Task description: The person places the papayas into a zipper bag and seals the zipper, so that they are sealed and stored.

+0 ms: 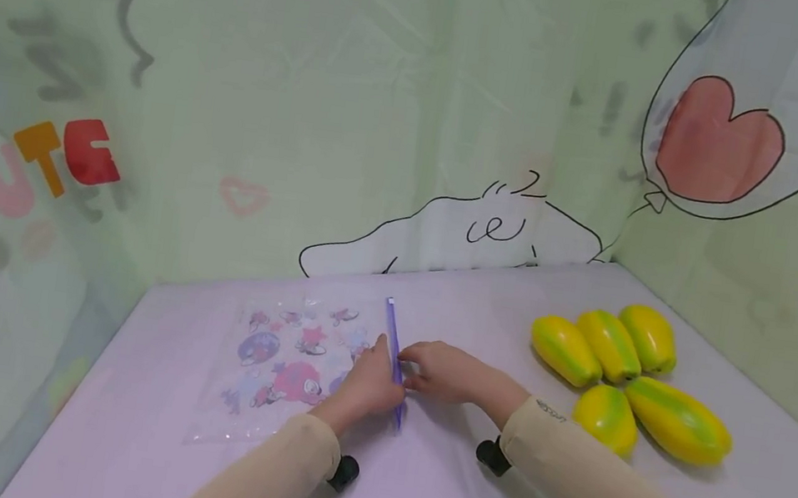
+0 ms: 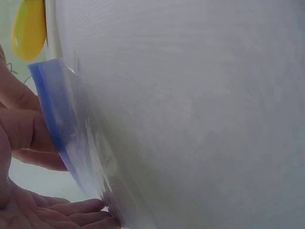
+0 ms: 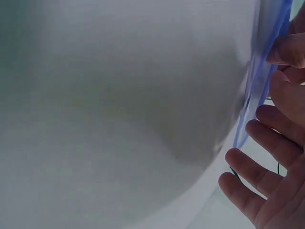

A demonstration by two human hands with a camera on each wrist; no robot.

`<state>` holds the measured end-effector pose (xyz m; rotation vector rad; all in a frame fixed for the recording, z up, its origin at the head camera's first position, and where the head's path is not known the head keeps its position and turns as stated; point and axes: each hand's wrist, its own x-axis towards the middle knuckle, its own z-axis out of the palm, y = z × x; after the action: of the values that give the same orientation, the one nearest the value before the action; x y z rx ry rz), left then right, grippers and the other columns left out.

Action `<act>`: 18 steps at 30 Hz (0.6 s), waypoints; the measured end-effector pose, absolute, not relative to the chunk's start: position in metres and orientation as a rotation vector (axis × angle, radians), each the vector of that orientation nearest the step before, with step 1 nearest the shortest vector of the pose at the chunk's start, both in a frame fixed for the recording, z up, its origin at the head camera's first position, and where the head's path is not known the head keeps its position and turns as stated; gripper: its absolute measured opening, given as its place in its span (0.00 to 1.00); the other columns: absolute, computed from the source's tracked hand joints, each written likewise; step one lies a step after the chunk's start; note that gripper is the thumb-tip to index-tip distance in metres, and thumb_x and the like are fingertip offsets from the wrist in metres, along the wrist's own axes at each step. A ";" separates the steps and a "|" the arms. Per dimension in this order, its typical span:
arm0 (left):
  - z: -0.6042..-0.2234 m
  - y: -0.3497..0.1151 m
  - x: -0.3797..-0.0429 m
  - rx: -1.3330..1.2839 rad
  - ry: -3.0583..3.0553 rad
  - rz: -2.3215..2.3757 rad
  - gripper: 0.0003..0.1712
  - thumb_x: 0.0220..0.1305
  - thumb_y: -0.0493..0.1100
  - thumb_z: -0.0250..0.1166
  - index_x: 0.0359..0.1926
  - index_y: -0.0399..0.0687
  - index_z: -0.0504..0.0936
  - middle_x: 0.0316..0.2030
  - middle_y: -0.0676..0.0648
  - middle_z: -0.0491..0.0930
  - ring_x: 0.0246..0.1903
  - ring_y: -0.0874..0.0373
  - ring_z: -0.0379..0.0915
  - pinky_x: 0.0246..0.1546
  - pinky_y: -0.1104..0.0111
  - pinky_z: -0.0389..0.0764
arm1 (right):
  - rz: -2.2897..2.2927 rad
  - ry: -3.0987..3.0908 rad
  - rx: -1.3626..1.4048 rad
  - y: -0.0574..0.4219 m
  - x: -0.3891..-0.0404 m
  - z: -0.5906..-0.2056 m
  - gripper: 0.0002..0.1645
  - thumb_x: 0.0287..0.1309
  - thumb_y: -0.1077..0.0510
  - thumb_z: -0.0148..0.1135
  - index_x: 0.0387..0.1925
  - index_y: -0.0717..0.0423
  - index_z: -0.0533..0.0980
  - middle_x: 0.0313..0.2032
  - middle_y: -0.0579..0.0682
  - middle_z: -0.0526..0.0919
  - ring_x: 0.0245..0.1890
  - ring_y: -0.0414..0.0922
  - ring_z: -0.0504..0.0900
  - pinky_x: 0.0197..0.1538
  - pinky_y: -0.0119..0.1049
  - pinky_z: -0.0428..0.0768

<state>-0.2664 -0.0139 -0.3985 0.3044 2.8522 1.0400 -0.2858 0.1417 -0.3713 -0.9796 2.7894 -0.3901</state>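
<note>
A clear zip-lock bag with pink and purple cartoon prints lies flat on the table, its blue zip strip along the right side. My left hand pinches the bag at the strip from the left. From the right, my right hand pinches the strip close beside it, thumb and forefinger together. In the right wrist view the other fingers of that hand spread out below the strip. The left wrist view shows the bag's blue edge raised at the hands, the left hand's lower fingers loosely extended.
Several yellow papaya-like fruits with green streaks lie grouped at the right of the pale lilac tabletop. Behind it hangs a printed cloth backdrop. Black wrist cameras sit under both sleeves.
</note>
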 end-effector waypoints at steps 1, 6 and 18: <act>-0.399 -0.014 -0.266 0.318 2.857 1.026 0.55 0.56 0.38 0.70 0.75 0.22 0.48 0.69 0.20 0.64 0.71 0.29 0.62 0.72 0.46 0.66 | -0.391 2.791 -0.996 0.140 -0.287 -0.373 0.24 0.68 0.60 0.63 0.61 0.68 0.76 0.60 0.63 0.82 0.64 0.58 0.79 0.69 0.52 0.73; -0.400 -0.014 -0.265 0.352 2.874 0.993 0.53 0.57 0.38 0.68 0.75 0.20 0.49 0.69 0.19 0.62 0.71 0.29 0.61 0.73 0.47 0.65 | -0.337 2.817 -1.074 0.135 -0.289 -0.377 0.20 0.66 0.62 0.64 0.57 0.68 0.78 0.54 0.60 0.85 0.56 0.54 0.84 0.64 0.50 0.77; -0.400 -0.015 -0.262 0.313 2.878 1.034 0.53 0.59 0.36 0.70 0.76 0.23 0.48 0.68 0.20 0.65 0.69 0.28 0.64 0.71 0.45 0.66 | -0.234 2.859 -0.939 0.129 -0.294 -0.386 0.32 0.65 0.54 0.67 0.65 0.66 0.74 0.68 0.63 0.75 0.67 0.63 0.75 0.71 0.57 0.71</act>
<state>-0.2616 -0.0151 -0.3999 0.3131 2.8777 1.0343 -0.2936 0.1286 -0.3856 -0.9393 2.8588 -0.2337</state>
